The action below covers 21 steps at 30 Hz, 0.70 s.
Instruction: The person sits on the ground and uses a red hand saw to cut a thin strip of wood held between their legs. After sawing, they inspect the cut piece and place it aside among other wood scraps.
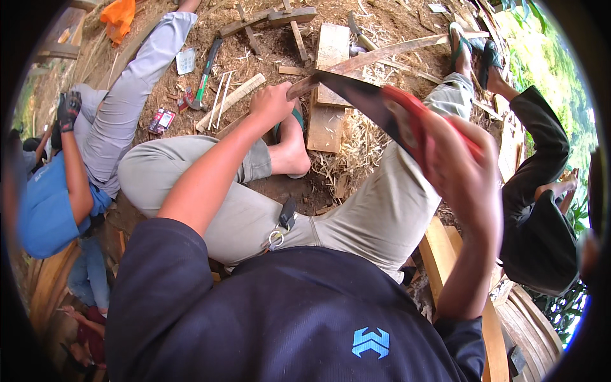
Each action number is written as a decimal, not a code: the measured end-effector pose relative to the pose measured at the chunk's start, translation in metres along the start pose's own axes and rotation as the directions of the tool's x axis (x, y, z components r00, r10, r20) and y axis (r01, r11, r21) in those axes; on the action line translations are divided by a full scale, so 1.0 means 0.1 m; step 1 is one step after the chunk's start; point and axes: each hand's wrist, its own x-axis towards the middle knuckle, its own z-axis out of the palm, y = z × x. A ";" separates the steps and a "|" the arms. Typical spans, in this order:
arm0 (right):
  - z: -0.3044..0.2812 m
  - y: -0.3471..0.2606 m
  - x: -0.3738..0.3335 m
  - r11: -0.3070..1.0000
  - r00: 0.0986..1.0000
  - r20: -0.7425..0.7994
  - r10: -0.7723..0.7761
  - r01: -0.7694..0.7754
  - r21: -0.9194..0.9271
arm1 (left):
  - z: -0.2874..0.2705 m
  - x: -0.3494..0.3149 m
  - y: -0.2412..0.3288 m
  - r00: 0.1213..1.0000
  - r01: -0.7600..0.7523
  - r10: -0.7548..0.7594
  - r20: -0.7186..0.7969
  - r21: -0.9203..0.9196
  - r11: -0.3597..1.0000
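My left hand [270,105] is closed around the near end of a long, slightly curved wooden strip [401,51], which runs off to the far right. In my right hand [463,162] is the red handle of a handsaw [366,95], blurred by motion. The saw's dark blade points left, its tip at the strip close to my left hand. Whether the teeth touch the wood I cannot tell. Beneath the strip lies a pale wooden block [333,48], with another board [324,130] nearer to me, between my legs.
A hammer [205,79], two thin white sticks [223,99] and a small red box [161,121] lie left. Crossed wooden pieces [270,22] stand at the back. A person in blue [57,204] sits left, another in dark clothes [541,235] right. Shavings [356,149] cover the ground.
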 end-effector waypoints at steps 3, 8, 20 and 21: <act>0.27 0.21 0.35 0.990 0.998 -0.018 -0.068 0.065 -0.127 | -0.01 0.02 -0.02 1.000 -0.010 0.010 0.011 0.002 1.000; 0.71 1.05 0.63 0.927 0.943 -0.116 -0.311 0.274 -0.257 | -0.02 0.01 0.03 1.000 -0.017 0.016 -0.008 -0.034 0.999; 0.80 1.49 0.23 0.954 0.934 -0.225 -0.279 0.243 -0.176 | -0.11 -0.06 0.13 0.998 0.018 -0.016 0.065 -0.039 0.999; 0.81 1.50 0.23 0.949 0.932 -0.222 -0.288 0.248 -0.193 | -0.11 -0.06 0.12 0.997 0.029 -0.026 0.074 -0.030 0.999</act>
